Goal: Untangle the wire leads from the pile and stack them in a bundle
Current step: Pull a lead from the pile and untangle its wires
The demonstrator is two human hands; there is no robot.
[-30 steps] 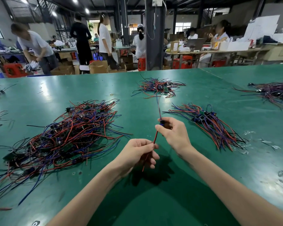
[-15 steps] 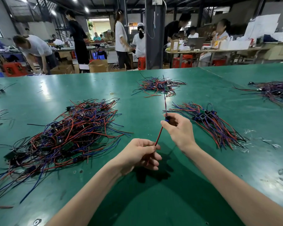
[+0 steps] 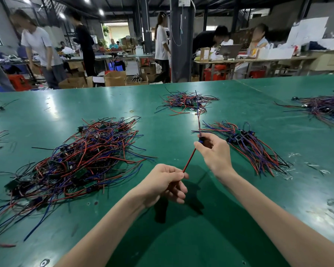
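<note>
Held item: thin red-and-black insulated wire lead (image 3: 189, 160) with a smooth sheath. It is stretched straight between both hands above the table, not touching the surface.
Axis: diagonal, near end low-left, far end up-right. A small blue-black component (image 3: 201, 140) sits at the right-hand end. Beyond it, thin blue and red tails (image 3: 198, 120) run up and away toward the small far tangle of red, blue and black wires (image 3: 187, 102). Can't tell if they touch it.
Left hand (image 3: 163, 182): fingers curled, thumb and forefinger pinching the near end of the lead.
Right hand (image 3: 214, 153): thumb and fingertips pinching the component, other fingers loosely bent.
Glossy green tabletop (image 3: 181, 237): smooth, scuffed, reflecting the ceiling lights.
Left of the hands: large tangled pile of red, blue and black wires (image 3: 81, 157), all loops and crossings, with small green circuit boards mixed in.
Just right of the right hand: sorted bundle of red, blue and black leads (image 3: 255, 147), roughly parallel, with the components clustered at the far-left end and the tails fanning near-right.
Far right edge: another dark purple-red wire heap (image 3: 324, 107).
</note>
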